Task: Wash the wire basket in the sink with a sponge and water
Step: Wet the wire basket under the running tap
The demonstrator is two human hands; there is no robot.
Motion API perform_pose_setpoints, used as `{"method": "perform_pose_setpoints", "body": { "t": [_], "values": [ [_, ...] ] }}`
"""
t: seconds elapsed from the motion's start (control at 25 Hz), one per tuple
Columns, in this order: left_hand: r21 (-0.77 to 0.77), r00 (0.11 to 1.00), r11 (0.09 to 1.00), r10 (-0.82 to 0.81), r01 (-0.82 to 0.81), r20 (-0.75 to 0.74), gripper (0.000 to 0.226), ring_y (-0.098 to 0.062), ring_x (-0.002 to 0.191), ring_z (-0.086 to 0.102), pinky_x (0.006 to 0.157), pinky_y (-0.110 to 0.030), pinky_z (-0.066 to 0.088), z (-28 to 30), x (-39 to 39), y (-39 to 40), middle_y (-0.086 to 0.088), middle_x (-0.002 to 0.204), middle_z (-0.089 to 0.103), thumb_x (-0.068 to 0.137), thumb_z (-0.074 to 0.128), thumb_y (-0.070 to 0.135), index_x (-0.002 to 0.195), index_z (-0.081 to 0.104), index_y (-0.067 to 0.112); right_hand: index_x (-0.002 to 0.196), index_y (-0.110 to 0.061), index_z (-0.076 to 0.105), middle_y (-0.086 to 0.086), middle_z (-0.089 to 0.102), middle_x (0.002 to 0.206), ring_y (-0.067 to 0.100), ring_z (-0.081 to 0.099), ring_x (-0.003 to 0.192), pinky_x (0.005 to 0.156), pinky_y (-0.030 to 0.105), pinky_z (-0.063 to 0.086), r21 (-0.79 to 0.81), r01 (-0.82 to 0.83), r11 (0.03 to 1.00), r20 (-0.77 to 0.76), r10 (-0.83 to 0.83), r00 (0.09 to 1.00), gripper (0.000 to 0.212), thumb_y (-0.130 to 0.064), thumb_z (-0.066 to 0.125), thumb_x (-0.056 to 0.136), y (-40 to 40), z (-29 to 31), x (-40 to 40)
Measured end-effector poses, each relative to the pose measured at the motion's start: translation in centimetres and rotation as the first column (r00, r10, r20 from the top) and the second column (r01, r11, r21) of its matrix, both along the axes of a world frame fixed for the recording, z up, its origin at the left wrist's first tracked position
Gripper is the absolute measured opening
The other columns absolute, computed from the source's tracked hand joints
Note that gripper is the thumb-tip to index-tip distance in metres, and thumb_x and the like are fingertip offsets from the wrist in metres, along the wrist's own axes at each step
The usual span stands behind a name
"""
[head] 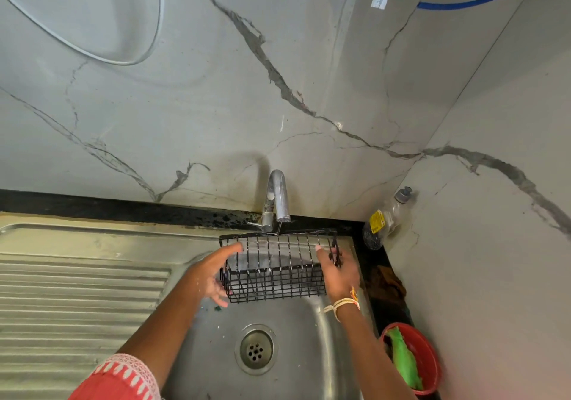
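A black wire basket [278,265] is held up over the steel sink [296,331], right under the chrome tap [277,198]. A thin stream of water runs from the spout onto its back rim. My left hand [213,273] grips the basket's left end, thumb on top and fingers underneath. My right hand [336,271] holds the right end, with threads tied round the wrist. No sponge shows in either hand. A green scrubber [403,361] lies in a red bowl [428,359] at the lower right.
The sink drain [256,349] lies below the basket. A ribbed steel draining board [77,300] stretches to the left. A clear plastic bottle [384,218] stands in the back right corner on the black counter edge. Marble-patterned walls close in behind and to the right.
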State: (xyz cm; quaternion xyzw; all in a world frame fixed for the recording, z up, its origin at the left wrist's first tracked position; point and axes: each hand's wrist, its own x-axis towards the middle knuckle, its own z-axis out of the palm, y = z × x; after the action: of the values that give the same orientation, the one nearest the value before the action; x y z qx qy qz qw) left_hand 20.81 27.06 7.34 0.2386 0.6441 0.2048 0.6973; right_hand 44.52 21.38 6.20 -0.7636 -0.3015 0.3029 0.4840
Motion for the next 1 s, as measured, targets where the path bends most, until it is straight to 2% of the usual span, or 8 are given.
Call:
{"method": "perform_pose_setpoints", "body": {
  "t": [0.08, 0.16, 0.32, 0.44, 0.6, 0.72, 0.88, 1.0],
  "values": [
    [0.027, 0.999, 0.999, 0.029, -0.030, 0.032, 0.084, -0.058, 0.133, 0.023, 0.098, -0.073, 0.032, -0.7, -0.9, -0.3, -0.016, 0.160, 0.010, 0.076, 0.076, 0.036, 0.147, 0.034, 0.020, 0.080, -0.020, 0.061, 0.001, 0.066, 0.083, 0.020, 0.063, 0.078, 0.067, 0.032, 0.052, 0.045, 0.035, 0.998, 0.063, -0.038, 0.997, 0.047, -0.061, 0.067, 0.059, 0.2, 0.1, -0.8],
    [0.080, 0.998, 0.996, 0.041, -0.045, 0.057, 0.078, -0.055, 0.134, 0.024, 0.094, -0.073, 0.035, -0.7, -1.2, -0.4, -0.014, 0.158, 0.016, 0.068, 0.081, 0.029, 0.137, 0.046, 0.016, 0.076, -0.017, 0.058, 0.004, 0.063, 0.078, 0.022, 0.061, 0.073, 0.058, 0.028, 0.044, 0.103, 0.058, 0.993, 0.115, -0.070, 0.991, 0.036, -0.049, 0.069, 0.064, -0.2, 0.4, -1.4],
    [0.189, 0.999, 0.982, -0.022, 0.013, 0.046, 0.118, -0.048, 0.130, 0.038, 0.090, -0.068, 0.043, -0.3, -0.3, 0.0, -0.018, 0.151, 0.033, 0.028, 0.093, 0.046, 0.133, 0.048, 0.017, 0.076, -0.014, 0.057, 0.004, 0.063, 0.075, 0.022, 0.060, 0.071, 0.060, 0.028, 0.042, 0.153, 0.143, 0.978, 0.100, -0.160, 0.982, 0.021, -0.029, 0.072, 0.076, -1.7, -0.4, -1.1],
    [0.228, 0.994, 0.967, -0.113, 0.112, -0.009, 0.080, -0.044, 0.136, 0.031, 0.099, -0.064, 0.040, 1.2, 1.6, 0.0, -0.013, 0.157, 0.024, 0.070, 0.081, 0.040, 0.138, 0.045, 0.017, 0.074, -0.012, 0.057, 0.002, 0.062, 0.072, 0.022, 0.057, 0.069, 0.069, 0.033, 0.044, 0.187, 0.259, 0.948, 0.025, -0.268, 0.963, 0.020, -0.026, 0.070, 0.078, -2.2, -0.8, -0.1],
    [0.259, 0.985, 0.951, -0.156, 0.168, -0.067, 0.032, -0.037, 0.141, 0.025, 0.101, -0.064, 0.037, 1.7, 3.8, 0.4, -0.007, 0.156, 0.029, 0.081, 0.073, 0.034, 0.106, 0.060, 0.020, 0.078, -0.004, 0.059, 0.006, 0.057, 0.070, 0.020, 0.050, 0.065, 0.067, 0.029, 0.036, 0.182, 0.348, 0.920, -0.062, -0.342, 0.938, 0.025, -0.027, 0.068, 0.082, -2.9, -0.9, 0.8],
    [0.287, 0.982, 0.939, -0.177, 0.190, -0.068, 0.045, -0.034, 0.141, 0.027, 0.099, -0.062, 0.037, 2.0, 4.8, 0.7, -0.006, 0.154, 0.032, 0.079, 0.074, 0.039, 0.115, 0.059, 0.019, 0.078, -0.005, 0.058, 0.006, 0.056, 0.070, 0.025, 0.050, 0.069, 0.070, 0.030, 0.036, 0.166, 0.396, 0.903, -0.093, -0.386, 0.918, 0.030, -0.035, 0.065, 0.079, -3.0, -1.3, 1.3],
    [0.299, 0.983, 0.936, -0.172, 0.183, -0.063, 0.090, -0.036, 0.139, 0.028, 0.096, -0.062, 0.040, 1.8, 5.0, 1.2, -0.007, 0.155, 0.028, 0.067, 0.079, 0.050, 0.141, 0.040, 0.015, 0.077, -0.005, 0.058, 0.009, 0.057, 0.071, 0.027, 0.051, 0.069, 0.071, 0.031, 0.037, 0.165, 0.410, 0.897, -0.100, -0.399, 0.912, 0.035, -0.039, 0.062, 0.077, -2.8, -1.5, 1.5],
    [0.270, 0.993, 0.956, -0.105, 0.113, -0.044, 0.072, -0.037, 0.136, 0.032, 0.094, -0.058, 0.041, 0.6, 3.4, 1.3, -0.009, 0.152, 0.031, 0.076, 0.075, 0.044, 0.135, 0.045, 0.016, 0.079, -0.003, 0.060, 0.007, 0.059, 0.071, 0.021, 0.051, 0.066, 0.070, 0.029, 0.037, 0.206, 0.344, 0.916, -0.080, -0.335, 0.939, 0.031, -0.033, 0.067, 0.077, -2.1, -0.9, 0.6]
  ]
}}
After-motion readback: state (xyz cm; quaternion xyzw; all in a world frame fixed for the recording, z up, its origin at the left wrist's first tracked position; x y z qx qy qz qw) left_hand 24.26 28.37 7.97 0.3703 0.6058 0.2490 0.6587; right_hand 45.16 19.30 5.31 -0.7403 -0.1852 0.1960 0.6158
